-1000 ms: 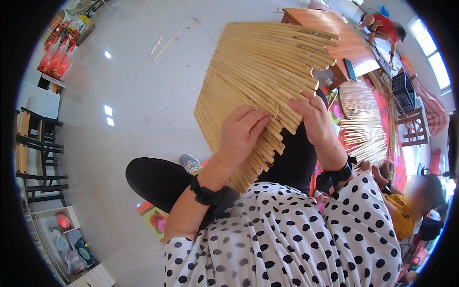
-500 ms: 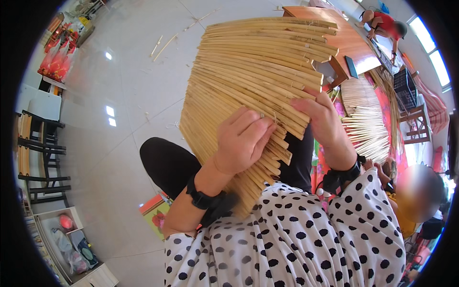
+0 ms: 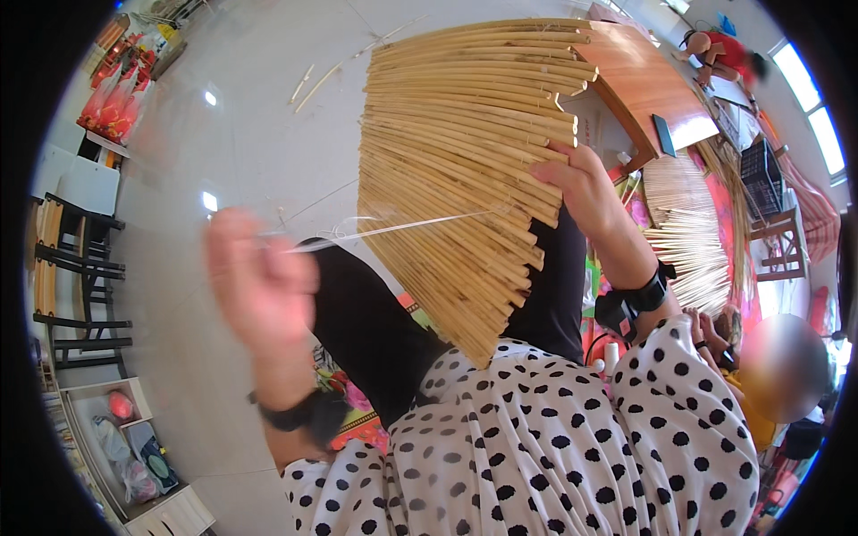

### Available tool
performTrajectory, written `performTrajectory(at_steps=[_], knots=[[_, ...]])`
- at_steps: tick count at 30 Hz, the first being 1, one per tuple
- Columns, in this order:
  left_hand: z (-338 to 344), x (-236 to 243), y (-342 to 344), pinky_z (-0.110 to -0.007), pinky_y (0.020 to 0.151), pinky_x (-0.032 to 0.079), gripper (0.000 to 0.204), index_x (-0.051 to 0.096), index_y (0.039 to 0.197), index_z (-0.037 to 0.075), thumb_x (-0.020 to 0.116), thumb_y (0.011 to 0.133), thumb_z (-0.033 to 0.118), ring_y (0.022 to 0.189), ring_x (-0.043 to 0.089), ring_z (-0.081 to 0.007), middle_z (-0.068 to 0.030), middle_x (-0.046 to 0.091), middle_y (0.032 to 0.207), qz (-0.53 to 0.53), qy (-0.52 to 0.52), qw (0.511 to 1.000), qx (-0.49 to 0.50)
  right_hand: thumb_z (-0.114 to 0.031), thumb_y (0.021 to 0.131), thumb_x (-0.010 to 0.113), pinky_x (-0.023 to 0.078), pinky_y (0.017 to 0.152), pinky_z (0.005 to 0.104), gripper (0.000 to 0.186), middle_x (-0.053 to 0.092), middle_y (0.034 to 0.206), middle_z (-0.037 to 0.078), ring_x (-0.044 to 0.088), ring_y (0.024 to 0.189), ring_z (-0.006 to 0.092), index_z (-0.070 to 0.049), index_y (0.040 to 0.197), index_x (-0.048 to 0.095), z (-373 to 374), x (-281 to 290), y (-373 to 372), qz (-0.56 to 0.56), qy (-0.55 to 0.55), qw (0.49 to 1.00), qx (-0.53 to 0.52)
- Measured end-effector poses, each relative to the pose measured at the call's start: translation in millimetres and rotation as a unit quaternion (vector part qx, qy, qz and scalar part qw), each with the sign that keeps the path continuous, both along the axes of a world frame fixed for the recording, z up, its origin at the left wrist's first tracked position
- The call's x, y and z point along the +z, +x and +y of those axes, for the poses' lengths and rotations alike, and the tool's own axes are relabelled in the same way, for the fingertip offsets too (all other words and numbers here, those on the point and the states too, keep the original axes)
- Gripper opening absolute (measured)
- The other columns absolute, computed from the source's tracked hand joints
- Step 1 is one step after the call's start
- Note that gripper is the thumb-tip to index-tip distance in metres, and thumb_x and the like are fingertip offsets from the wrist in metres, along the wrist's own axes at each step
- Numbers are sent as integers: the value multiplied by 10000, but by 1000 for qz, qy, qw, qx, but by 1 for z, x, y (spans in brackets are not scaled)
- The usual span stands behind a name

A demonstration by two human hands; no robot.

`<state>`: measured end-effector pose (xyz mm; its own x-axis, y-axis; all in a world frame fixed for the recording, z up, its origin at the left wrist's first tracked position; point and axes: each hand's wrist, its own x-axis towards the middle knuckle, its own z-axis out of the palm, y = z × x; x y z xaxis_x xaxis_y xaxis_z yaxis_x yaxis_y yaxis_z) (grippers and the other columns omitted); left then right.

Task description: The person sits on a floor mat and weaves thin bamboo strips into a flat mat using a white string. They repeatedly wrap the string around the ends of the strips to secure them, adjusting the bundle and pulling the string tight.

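A fan-shaped mat of straw-coloured sticks (image 3: pixel 456 152) lies tilted across my lap, its sticks side by side. On its right edge, my right hand (image 3: pixel 590 192) is closed around the stick ends, with the thumb on top. My left hand (image 3: pixel 264 281) is out to the left of the mat, smeared by motion. From it a white thread (image 3: pixel 416 221) runs taut over the sticks to a spot near the mat's right edge. The hand grips this thread, though its fingertips are blurred. Some loose thread curls beside the mat's left edge.
A wooden table (image 3: pixel 652 80) stands beyond the mat. More stick mats (image 3: pixel 684 223) lie to the right on a red floral cloth, near a seated person (image 3: pixel 778 375). Another person (image 3: pixel 719 55) bends at the far right. Stacked black-framed furniture (image 3: pixel 76 268) stands left.
My left hand has swung from the mat out to the left, drawing the white thread out straight. The mat and my right hand have shifted slightly left; the right hand keeps its hold.
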<state>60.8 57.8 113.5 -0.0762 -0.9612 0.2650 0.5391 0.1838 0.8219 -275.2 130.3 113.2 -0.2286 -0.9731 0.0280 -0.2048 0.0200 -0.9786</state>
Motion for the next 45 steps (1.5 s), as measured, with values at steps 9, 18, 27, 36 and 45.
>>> performTrajectory(at_steps=[9, 18, 27, 36, 45], knots=[[-18, 18, 368, -264, 685, 510, 85, 583, 1012, 63, 580, 1013, 148, 751, 592, -132, -50, 616, 902, -8, -88, 934, 346, -64, 883, 605, 489, 849, 302, 315, 701, 1005, 112, 609, 921, 153, 129, 1129, 642, -15, -16, -11, 0, -12, 998, 62], [41, -35, -55, -281, 667, 568, 165, 653, 1042, -6, 702, 884, -6, 715, 690, -147, -84, 680, 828, -409, 11, 907, -100, -52, 880, 610, 486, 867, 293, 294, 700, 1016, 102, 610, 927, 153, 116, 1119, 649, -14, -4, 7, -44, -1, 996, 75], [40, -54, -127, -360, 594, 535, 146, 648, 1000, -6, 692, 864, 21, 702, 672, -289, -136, 648, 896, -431, -225, 874, -29, -47, 868, 636, 491, 895, 293, 256, 694, 1064, 154, 619, 989, 162, 118, 1061, 672, -10, -7, 8, -16, -47, 997, 51], [-32, -16, 55, -394, 658, 534, 96, 667, 1033, 69, 628, 946, 78, 794, 657, -312, -100, 669, 992, -632, -304, 563, 438, -50, 862, 639, 498, 874, 294, 266, 696, 1047, 164, 625, 960, 170, 122, 1063, 665, -7, -18, 0, 85, -135, 985, 68], [-16, -36, 89, -317, 680, 539, 121, 689, 1049, 25, 670, 931, 41, 771, 671, -207, -83, 678, 913, -617, -139, 663, 399, -44, 856, 619, 500, 841, 306, 261, 705, 955, 156, 634, 888, 195, 88, 1076, 665, -23, -27, 8, 151, -154, 974, 74]])
